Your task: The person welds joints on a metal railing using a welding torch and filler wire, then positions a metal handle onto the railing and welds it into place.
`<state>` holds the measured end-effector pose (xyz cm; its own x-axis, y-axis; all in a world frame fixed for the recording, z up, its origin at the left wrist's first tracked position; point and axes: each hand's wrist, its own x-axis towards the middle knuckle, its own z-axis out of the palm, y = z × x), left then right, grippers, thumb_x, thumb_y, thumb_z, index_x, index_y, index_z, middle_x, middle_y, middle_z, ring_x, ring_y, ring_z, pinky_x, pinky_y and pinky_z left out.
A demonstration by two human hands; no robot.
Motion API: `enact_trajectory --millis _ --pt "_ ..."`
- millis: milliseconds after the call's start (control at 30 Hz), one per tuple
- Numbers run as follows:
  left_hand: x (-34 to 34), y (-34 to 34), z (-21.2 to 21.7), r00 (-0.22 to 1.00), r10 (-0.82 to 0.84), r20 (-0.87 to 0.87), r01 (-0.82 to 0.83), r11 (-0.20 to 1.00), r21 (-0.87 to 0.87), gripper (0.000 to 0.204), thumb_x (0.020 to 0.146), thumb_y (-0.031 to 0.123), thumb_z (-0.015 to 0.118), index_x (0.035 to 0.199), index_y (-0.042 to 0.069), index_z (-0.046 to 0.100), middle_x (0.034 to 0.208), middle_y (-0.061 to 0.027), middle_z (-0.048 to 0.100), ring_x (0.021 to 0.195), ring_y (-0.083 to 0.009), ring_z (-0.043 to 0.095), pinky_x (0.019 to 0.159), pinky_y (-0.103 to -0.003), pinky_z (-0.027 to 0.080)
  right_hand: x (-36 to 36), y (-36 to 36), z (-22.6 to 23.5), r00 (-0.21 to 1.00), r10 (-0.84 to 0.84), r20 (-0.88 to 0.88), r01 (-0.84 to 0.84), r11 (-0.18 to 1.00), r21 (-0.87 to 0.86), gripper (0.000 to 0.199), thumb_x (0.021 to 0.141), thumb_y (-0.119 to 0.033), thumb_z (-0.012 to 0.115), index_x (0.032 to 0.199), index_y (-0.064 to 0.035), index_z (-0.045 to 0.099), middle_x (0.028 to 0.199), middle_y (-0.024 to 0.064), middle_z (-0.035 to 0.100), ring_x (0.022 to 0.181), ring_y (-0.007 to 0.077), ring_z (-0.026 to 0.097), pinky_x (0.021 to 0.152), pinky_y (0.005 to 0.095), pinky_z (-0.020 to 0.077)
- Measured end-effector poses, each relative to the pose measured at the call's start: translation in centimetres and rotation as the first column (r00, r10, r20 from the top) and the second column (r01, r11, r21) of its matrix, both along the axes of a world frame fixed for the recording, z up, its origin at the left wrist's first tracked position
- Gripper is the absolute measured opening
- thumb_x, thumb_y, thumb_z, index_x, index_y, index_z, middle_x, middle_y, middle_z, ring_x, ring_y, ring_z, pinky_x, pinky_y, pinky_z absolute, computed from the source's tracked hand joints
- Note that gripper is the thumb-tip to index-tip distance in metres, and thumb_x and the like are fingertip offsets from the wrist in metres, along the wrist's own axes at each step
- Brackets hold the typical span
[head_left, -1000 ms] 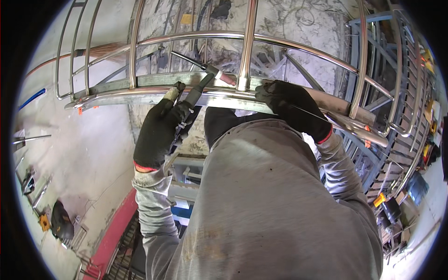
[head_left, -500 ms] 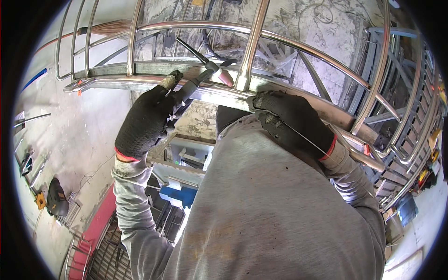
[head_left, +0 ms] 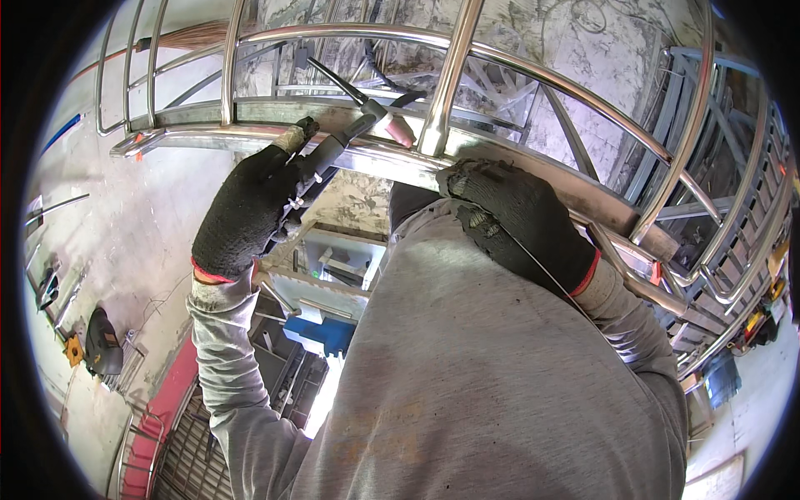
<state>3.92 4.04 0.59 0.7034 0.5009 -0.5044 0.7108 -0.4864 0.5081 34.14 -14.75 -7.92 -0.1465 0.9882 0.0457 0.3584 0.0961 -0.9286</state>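
Note:
My left hand (head_left: 240, 208), in a black glove with a red cuff edge, is closed around the handle of a TIG welding torch (head_left: 357, 127). The torch's pink nozzle (head_left: 400, 131) points at the foot of a shiny steel post (head_left: 451, 79), near where it meets the bottom rail (head_left: 392, 163). Whether the tip touches the metal is hard to tell. Just right of the post, my right hand (head_left: 533, 225) rests against the rail, fingers curled. A thin filler rod (head_left: 540, 267) runs from those fingers back along the glove toward my forearm; its front end is hidden.
Curved tubes (head_left: 350, 32) of the steel frame stretch across the far side. Steel sections (head_left: 683, 125) lie stacked at right. A blue clamp-like part (head_left: 321, 333) sits below the frame. On the floor at left lies a dark welding mask (head_left: 102, 342).
The view has shifted slightly. My left hand sits a little farther left and the torch still points at the post's foot. The filler rod now slants more steeply from my right hand.

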Motion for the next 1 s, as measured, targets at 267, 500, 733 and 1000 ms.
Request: enact_trajectory --millis 267,500,733,1000 --pt "0.6 0.5 0.7 0.976 -0.016 -0.215 0.021 1.0 0.02 0.078 0.082 -0.006 0.073 0.156 0.013 0.058 0.122 -0.0191 0.072 0.093 -0.0334 0.072 0.081 -0.04 0.063 -0.2 0.1 -0.1 0.992 0.005 0.123 -0.02 0.992 0.124 0.034 0.093 -0.012 0.074 0.125 0.0005 0.073 0.116 0.02 0.074 0.104 0.0369 0.073 0.089 0.0461 0.0619" --pt "-0.4 0.3 -0.4 0.942 -0.337 0.006 0.317 0.892 0.323 0.08 0.082 -0.007 0.074 0.158 0.008 0.056 0.107 -0.0117 0.071 0.079 -0.0243 0.068 0.071 -0.035 0.061 -0.3 0.5 0.3 0.995 0.02 0.093 -0.025 0.998 0.06 0.034 0.092 -0.012 0.075 0.124 0.0007 0.074 0.116 0.0199 0.074 0.102 0.0363 0.073 0.086 0.0455 0.0623" --pt "-0.5 0.2 -0.5 0.975 -0.223 0.018 0.217 0.96 0.175 0.069 0.094 -0.004 0.066 0.161 0.006 0.053 0.101 -0.0066 0.071 0.068 -0.0107 0.062 0.059 -0.027 0.054 -0.4 0.6 0.5 0.996 -0.003 0.094 -0.007 0.995 0.099 0.032 0.093 -0.011 0.075 0.123 0.0004 0.074 0.112 0.0203 0.074 0.1 0.0365 0.074 0.086 0.0456 0.0626" --pt "-0.8 0.5 -0.7 0.981 -0.193 -0.003 0.191 0.967 0.171 0.071 0.089 -0.003 0.071 0.158 0.006 0.056 0.122 -0.0153 0.075 0.079 -0.0199 0.072 0.068 -0.032 0.06 -0.2 0.5 1.0 0.996 0.022 0.09 -0.027 0.999 0.047 0.033 0.095 -0.011 0.073 0.127 -0.0015 0.074 0.116 0.0201 0.076 0.103 0.0366 0.075 0.089 0.0465 0.0615"
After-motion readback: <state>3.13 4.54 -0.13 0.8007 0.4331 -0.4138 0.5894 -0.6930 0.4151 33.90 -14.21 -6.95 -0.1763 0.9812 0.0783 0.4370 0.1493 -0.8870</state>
